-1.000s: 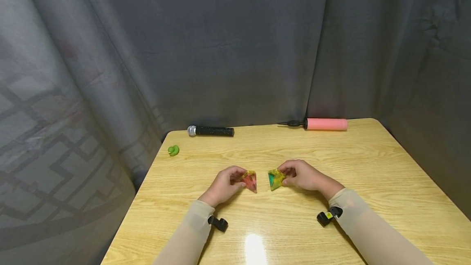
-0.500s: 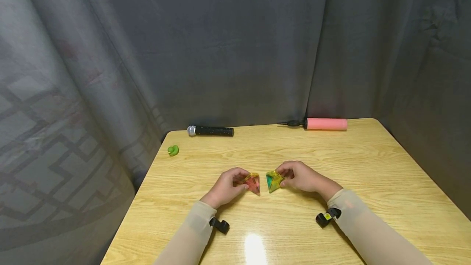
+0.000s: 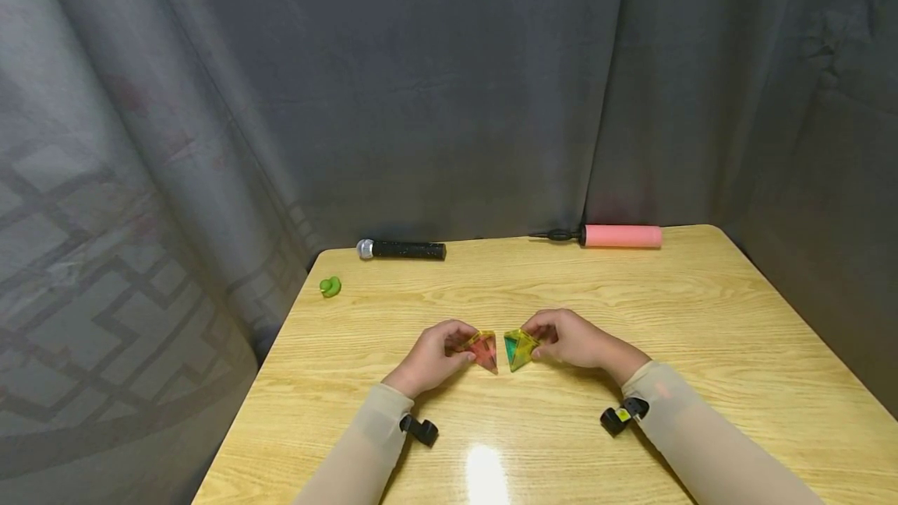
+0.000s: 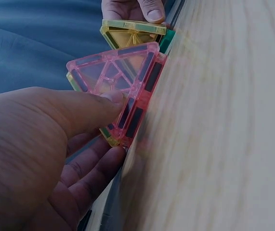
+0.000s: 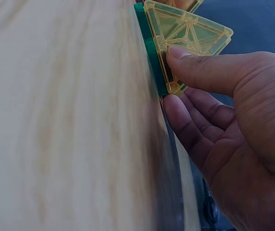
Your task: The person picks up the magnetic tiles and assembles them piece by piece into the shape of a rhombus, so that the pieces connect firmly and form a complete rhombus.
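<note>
My left hand [image 3: 433, 357] pinches a pink-red triangular magnetic tile [image 4: 111, 79], thumb on its face. Along that tile's edge runs a second red layer with dark magnets, and a yellow corner shows behind. Opposite, my right hand [image 3: 577, 341] holds a translucent yellow triangular magnetic tile [image 5: 190, 33] between thumb and fingers. A green tile [image 5: 152, 57] joins it and lies low along the tabletop. In the head view a narrow gap separates the two sets, their near points facing down toward me.
At the back edge of the wooden table [image 3: 631, 294] lie a black microphone [image 3: 407, 250] and a pink hand pump [image 3: 620, 236] with a black nozzle. A small green object [image 3: 330, 286] sits at the far left. Grey curtains [image 3: 435, 92] hang around the table.
Both hands have come closer together and slightly toward me, the left shifting right and the right shifting left. The gap between the tile sets has narrowed; both grips stay the same.
</note>
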A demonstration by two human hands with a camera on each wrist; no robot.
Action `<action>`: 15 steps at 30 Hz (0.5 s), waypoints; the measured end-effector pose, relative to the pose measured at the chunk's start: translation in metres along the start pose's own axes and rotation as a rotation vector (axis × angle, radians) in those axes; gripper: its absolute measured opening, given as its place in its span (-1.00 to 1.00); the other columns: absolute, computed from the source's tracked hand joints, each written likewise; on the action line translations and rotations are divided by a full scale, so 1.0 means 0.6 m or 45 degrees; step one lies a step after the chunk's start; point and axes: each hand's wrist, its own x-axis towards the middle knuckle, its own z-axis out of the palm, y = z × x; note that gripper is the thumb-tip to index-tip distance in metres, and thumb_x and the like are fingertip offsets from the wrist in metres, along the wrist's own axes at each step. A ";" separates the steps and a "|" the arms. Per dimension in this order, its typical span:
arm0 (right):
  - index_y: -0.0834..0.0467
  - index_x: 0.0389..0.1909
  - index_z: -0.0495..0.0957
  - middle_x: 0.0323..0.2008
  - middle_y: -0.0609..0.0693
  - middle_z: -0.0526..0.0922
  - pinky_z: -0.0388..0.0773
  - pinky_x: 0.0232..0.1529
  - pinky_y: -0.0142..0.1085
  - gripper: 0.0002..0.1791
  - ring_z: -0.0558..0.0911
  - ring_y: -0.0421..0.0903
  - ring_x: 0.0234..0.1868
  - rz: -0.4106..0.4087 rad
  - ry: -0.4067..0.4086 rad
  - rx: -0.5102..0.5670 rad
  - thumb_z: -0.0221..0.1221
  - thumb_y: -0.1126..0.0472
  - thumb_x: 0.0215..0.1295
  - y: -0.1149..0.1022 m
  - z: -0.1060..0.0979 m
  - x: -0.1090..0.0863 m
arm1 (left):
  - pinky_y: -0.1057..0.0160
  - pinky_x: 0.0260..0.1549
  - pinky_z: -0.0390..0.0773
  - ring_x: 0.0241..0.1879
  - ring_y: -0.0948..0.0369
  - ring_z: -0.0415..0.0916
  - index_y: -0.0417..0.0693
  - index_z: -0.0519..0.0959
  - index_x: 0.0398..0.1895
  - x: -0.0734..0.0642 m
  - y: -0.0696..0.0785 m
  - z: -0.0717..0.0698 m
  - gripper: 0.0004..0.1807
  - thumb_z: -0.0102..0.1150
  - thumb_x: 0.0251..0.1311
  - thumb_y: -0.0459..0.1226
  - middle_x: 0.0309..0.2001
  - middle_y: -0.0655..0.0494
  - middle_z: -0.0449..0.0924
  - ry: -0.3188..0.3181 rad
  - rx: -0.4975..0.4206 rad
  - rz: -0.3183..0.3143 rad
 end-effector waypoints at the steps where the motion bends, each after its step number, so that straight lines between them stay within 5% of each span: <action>1: 0.09 0.10 0.69 -0.08 -0.09 0.68 0.66 -0.09 -0.26 -0.63 0.66 -0.05 -0.08 0.001 -0.001 -0.002 0.46 0.31 0.28 0.000 0.001 0.000 | 0.23 0.04 0.66 -0.03 0.26 0.65 0.05 0.65 0.14 0.000 -0.001 0.001 -0.64 0.43 0.31 -0.36 0.04 0.23 0.67 0.000 0.001 0.003; 15: 0.11 0.11 0.69 -0.05 -0.07 0.70 0.68 -0.08 -0.26 -0.61 0.68 -0.07 -0.06 -0.010 -0.012 -0.006 0.46 0.32 0.27 0.000 0.006 0.004 | 0.26 0.03 0.66 -0.05 0.28 0.64 0.07 0.65 0.14 0.001 -0.005 0.007 -0.65 0.43 0.32 -0.33 0.06 0.25 0.67 -0.012 -0.012 0.031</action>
